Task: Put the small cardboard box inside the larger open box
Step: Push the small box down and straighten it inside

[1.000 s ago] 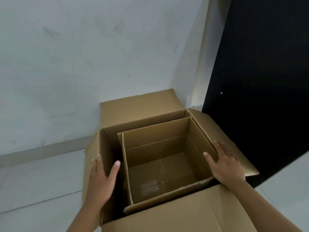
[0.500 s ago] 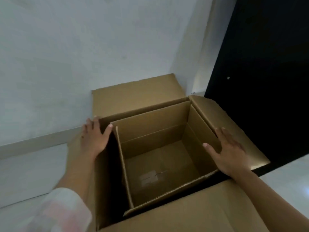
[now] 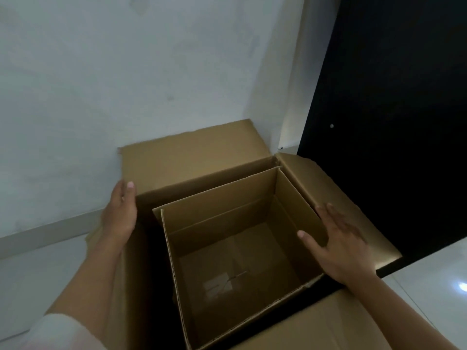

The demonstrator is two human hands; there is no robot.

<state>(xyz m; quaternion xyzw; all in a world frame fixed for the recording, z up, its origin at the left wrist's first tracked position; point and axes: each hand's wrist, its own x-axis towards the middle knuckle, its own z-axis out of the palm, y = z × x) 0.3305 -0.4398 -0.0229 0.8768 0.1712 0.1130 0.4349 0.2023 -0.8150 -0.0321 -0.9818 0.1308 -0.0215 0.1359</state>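
1. The small box (image 3: 237,248) is sitting open inside the big box (image 3: 202,157), toward its right side.
2. The left hand (image 3: 120,215) is lying flat, fingers together, against the big box's left wall.
3. The right hand (image 3: 341,243) is resting spread open on the right flap (image 3: 336,195), gripping nothing.

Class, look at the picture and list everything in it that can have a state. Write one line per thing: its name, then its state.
Small box: open, empty, upright inside the large box.
Large box: open, flaps spread outward, small box inside it.
Left hand: open, flat on the large box's left edge, holding nothing.
Right hand: open, fingers spread, over the small box's right wall, holding nothing.
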